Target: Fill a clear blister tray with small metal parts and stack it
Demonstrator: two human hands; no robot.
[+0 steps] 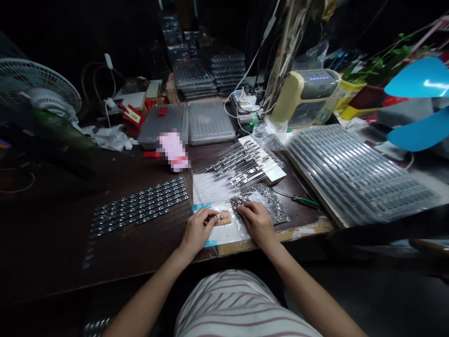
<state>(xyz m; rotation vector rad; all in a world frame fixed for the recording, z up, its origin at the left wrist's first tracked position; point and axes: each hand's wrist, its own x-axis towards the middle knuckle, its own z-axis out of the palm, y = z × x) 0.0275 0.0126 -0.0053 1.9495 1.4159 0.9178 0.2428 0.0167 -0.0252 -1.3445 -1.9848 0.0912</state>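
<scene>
My left hand [197, 230] rests at the table's front, thumb and fingers pinched on a small dark, shiny metal part. Right beside its fingertips lies a small tan block [223, 218] with little metal bits on it, on a white and blue sheet [224, 234]. My right hand [258, 223] has thumb and forefinger closed together at a heap of small metal parts [237, 203]; what is between them is too small to make out. Behind that hand lies a clear bag [277, 210] full of similar parts.
Dark strips with shiny fittings [140, 206] lie to the left. Clear sleeves of metal pieces [242, 164] lie ahead, near a green-handled screwdriver [305, 200]. Clear-wrapped trays [361, 178] fill the right side. A fan [38, 93] stands left; blue fan blades [421, 79] stand right.
</scene>
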